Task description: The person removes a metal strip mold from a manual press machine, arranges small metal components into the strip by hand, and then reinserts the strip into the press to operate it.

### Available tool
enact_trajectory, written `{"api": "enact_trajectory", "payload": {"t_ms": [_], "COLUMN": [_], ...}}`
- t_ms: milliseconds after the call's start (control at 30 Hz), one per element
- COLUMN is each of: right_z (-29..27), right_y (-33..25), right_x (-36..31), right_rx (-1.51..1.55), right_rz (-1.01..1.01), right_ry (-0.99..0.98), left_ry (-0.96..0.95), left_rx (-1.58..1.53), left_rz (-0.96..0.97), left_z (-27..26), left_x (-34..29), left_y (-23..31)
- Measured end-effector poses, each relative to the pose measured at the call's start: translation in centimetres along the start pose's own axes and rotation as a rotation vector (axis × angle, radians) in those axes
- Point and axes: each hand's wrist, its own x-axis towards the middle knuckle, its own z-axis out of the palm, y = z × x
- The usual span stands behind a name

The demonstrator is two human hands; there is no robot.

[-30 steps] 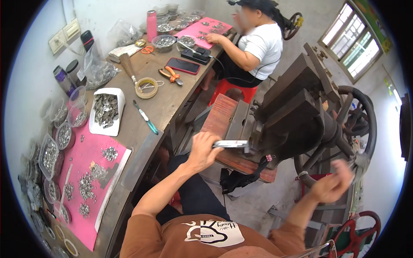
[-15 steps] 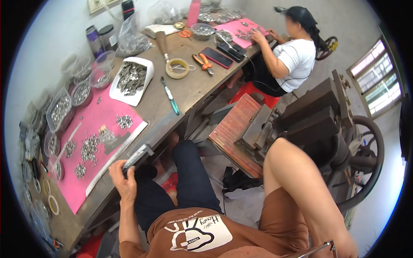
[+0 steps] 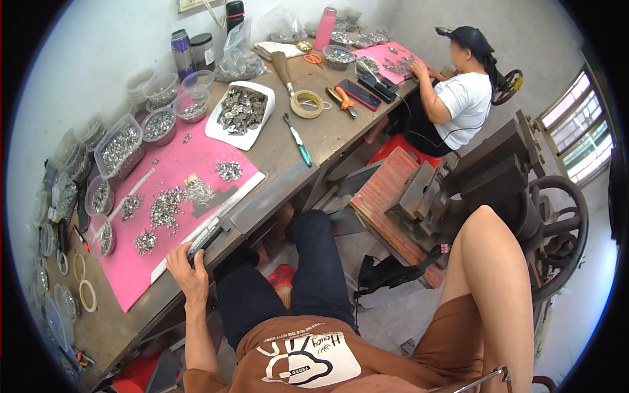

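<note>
My left hand (image 3: 189, 270) is at the front edge of the workbench, its fingers closed around a slim silver-and-black tool (image 3: 207, 238). A short dark crosspiece shows at the tool's far end; its exact kind is unclear. Just beyond lies a pink sheet (image 3: 131, 272) with several small heaps of shiny metal pieces (image 3: 167, 207). My right arm (image 3: 495, 268) is bent with the elbow raised, and its hand is outside the picture.
Tubs of metal pieces (image 3: 120, 147) line the wall side. A white scoop (image 3: 243, 141), a brush (image 3: 282, 69), tape (image 3: 306, 105) and pliers (image 3: 343, 102) lie farther along. A co-worker (image 3: 462, 92) sits at the far end. A machine with a handwheel (image 3: 578, 229) stands right.
My left hand has lowered the tool to the bench edge. The view has shifted, so the bench sits farther right in the picture. My right hand has gone out of the lower edge.
</note>
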Motion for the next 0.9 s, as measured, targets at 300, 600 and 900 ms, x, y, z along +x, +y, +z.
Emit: {"api": "enact_trajectory", "payload": {"t_ms": [300,600,900], "right_z": [1.2,0.7,1.0], "right_y": [-2.1,-3.1,-2.1], "right_x": [-0.7,-1.1,-3.1], "right_rx": [0.013,-0.019,0.021], "right_rz": [0.021,0.020,-0.010], "right_ry": [-0.019,-0.023,0.102], "left_ry": [0.024,0.037,0.062], "left_rx": [-0.008,0.019,0.045], "left_rz": [-0.028,-0.023,0.001], "left_z": [-0.1,0.1,0.5], "left_x": [1.3,0.8,0.8], "left_y": [-0.1,0.2,-0.5]}}
